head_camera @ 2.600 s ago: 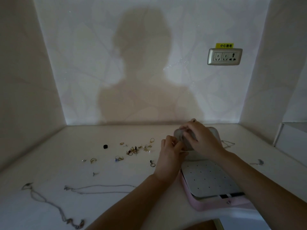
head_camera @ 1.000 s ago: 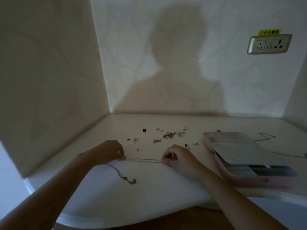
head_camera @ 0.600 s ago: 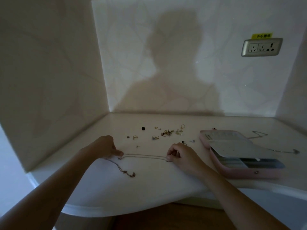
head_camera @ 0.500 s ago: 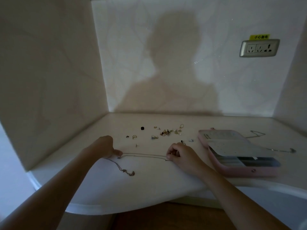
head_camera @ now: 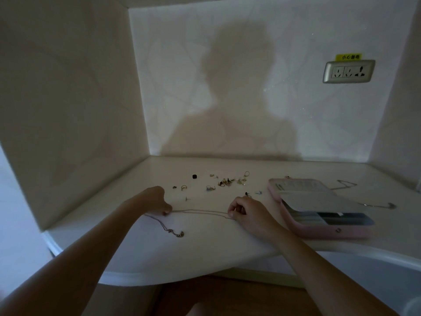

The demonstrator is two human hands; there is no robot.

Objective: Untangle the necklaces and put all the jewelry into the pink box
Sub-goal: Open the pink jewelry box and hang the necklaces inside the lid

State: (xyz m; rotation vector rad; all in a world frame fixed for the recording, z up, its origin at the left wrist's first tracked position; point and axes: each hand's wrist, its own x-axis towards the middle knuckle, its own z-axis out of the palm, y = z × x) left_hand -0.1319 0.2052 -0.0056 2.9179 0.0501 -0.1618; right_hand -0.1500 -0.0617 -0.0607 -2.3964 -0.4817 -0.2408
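1. Nearest the front edge of the worktop [head_camera: 205, 254], a pendant necklace [head_camera: 169, 229] trails from the left hand toward the person, and its pendant end lies loose.
2. Just behind it, a thin chain [head_camera: 200, 210] runs left to right, low over the worktop, between the two hands. The left hand [head_camera: 156, 200] is curled, fingertips pinching the chain's left end. The right hand [head_camera: 249, 213] is curled and pinches the right end. Whether the two necklaces are knotted where they meet at the left hand cannot be told.
3. The open pink box [head_camera: 319, 232] lies just right of the right hand, so that hand is the nearer one for carrying the chain over. The chain's long axis points almost at the box.
4. Farther back, rings and earrings [head_camera: 225, 182] lie scattered, and further necklaces [head_camera: 345, 184] lie behind and to the right of the box.
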